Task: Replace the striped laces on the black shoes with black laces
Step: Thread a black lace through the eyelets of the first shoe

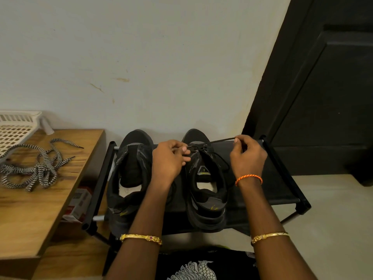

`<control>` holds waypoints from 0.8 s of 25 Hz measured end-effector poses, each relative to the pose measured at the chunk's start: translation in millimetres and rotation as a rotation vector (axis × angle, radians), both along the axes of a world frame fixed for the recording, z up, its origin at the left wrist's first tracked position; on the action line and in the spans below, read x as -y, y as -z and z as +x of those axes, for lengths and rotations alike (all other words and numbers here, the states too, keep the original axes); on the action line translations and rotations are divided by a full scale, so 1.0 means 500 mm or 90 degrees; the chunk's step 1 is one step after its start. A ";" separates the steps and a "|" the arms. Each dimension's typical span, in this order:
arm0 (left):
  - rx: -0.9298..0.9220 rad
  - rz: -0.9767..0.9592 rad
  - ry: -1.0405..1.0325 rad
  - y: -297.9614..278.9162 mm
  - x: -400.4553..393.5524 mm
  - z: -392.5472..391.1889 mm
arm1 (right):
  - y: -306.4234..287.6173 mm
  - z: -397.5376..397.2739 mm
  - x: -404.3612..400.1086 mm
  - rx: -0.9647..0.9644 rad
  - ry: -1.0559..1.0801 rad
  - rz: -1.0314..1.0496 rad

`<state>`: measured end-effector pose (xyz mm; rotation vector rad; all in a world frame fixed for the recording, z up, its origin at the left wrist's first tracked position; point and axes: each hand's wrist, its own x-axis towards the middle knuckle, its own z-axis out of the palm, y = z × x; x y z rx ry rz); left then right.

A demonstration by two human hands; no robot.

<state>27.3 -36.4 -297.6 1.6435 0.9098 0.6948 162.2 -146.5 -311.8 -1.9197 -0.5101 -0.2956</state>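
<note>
Two black shoes are seen side by side on a low black rack (282, 186) in the middle of the frame, toes toward the pale wall. The shoe on the left (131, 178) is shown without a lace, its tongue standing open. The shoe on the right (203, 190) is being threaded with a black lace (216, 141), which is stretched taut across its upper eyelets, from centre frame toward the right. One end of the lace is pinched between thumb and fingertips of the left hand (169, 160), which is held just over the shoe's inner edge. The other end is pinched by the curled fingers of the right hand (247, 156), raised slightly above the rack's far rail. An orange braided band is worn on the right wrist, and a gold bangle on each forearm. At the left of the frame, the striped laces (36, 168) are left in a loose tangle on a wooden table (30, 209), well apart from the shoes. A white slotted basket (16, 130) is seen at the table's far edge, upper left. A dark door (323, 87) fills the upper right.
</note>
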 end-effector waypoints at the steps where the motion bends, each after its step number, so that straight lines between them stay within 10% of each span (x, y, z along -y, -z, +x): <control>1: 0.007 0.008 -0.017 0.002 -0.001 0.001 | -0.001 -0.002 -0.001 0.037 0.050 -0.014; 12: -0.027 0.215 0.185 0.006 0.026 0.033 | -0.036 -0.028 -0.010 -0.057 -0.303 0.187; 20: 0.002 0.138 0.106 0.000 -0.001 0.006 | -0.013 0.004 0.000 -0.137 -0.103 0.212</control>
